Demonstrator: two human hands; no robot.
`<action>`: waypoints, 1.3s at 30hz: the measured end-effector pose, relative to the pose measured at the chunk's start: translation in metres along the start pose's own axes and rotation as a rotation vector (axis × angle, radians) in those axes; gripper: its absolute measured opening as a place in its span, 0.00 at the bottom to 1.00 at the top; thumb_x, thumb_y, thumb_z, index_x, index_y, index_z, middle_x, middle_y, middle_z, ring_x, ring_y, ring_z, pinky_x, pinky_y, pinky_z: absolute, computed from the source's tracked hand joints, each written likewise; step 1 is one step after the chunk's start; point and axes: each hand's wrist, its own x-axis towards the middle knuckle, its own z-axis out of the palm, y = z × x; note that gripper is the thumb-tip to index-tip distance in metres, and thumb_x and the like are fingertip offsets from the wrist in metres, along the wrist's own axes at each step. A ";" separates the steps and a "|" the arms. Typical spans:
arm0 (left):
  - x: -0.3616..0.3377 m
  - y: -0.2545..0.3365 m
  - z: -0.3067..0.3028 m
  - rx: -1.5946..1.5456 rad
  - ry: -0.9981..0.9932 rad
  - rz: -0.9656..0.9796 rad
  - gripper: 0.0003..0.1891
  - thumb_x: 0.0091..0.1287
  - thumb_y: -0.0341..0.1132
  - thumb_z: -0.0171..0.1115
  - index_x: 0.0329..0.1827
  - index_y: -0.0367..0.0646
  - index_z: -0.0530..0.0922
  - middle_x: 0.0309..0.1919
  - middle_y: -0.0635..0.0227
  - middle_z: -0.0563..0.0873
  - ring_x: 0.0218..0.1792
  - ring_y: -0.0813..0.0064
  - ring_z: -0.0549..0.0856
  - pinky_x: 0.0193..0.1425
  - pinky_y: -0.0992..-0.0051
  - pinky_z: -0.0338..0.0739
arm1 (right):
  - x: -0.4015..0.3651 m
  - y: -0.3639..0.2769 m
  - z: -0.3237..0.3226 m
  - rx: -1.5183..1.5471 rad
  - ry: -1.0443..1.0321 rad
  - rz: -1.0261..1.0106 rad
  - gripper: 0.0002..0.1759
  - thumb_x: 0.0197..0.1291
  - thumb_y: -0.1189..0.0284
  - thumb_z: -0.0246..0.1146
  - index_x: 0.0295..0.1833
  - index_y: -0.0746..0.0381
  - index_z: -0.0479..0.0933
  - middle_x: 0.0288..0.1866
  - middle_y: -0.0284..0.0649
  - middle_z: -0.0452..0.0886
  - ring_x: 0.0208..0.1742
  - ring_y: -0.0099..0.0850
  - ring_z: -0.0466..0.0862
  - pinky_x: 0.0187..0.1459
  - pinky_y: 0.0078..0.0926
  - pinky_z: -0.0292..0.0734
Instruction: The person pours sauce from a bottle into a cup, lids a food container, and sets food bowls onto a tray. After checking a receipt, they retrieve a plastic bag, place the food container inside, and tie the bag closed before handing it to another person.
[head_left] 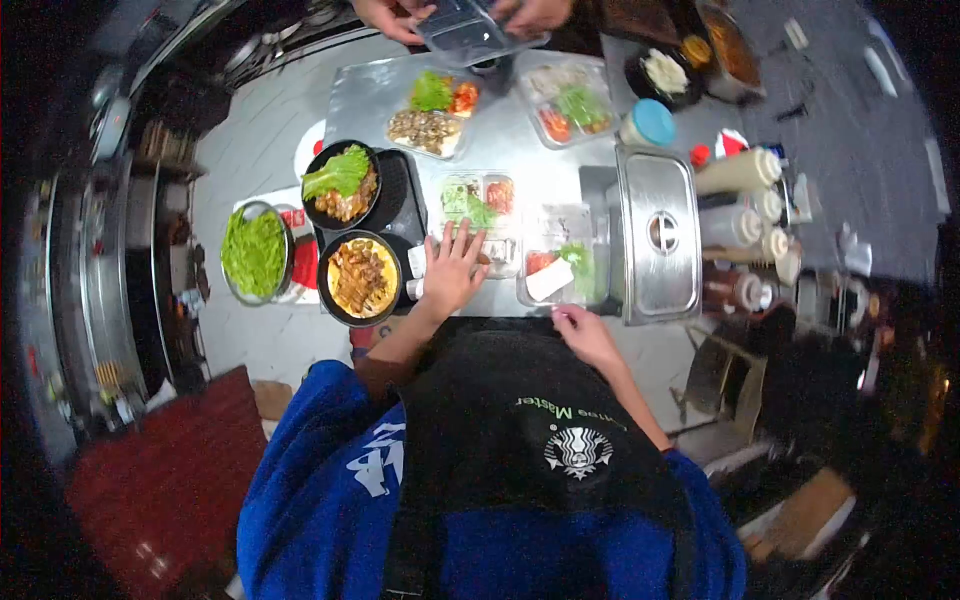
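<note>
My left hand (453,272) lies with its fingers spread on the lower left part of a clear lidded container (500,225) holding greens and red food. My right hand (585,333) is at the front edge of another clear container (590,285), its thumb and finger pressed together; what they hold, if anything, is too small to tell. Inside or on that container are greens, red food and a white rectangular piece (550,281). Left of my left hand sit a black bowl of food over yellow egg (363,278) and a black bowl with lettuce (340,185).
Across the metal table (365,95), another person's hands (460,15) hold a clear container. Two filled containers stand nearer (425,130), (568,105). A lettuce bowl (256,253) is left; a steel lidded pan (661,235) and bottles (735,225) are right.
</note>
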 end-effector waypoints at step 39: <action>-0.551 0.932 0.050 1.420 1.617 -2.874 0.09 0.64 0.32 0.59 0.42 0.37 0.83 0.36 0.48 0.84 0.39 0.53 0.83 0.46 0.65 0.77 | -0.245 0.058 0.194 -1.348 -1.443 -1.753 0.28 0.59 0.60 0.60 0.63 0.58 0.71 0.57 0.53 0.76 0.51 0.47 0.80 0.48 0.46 0.77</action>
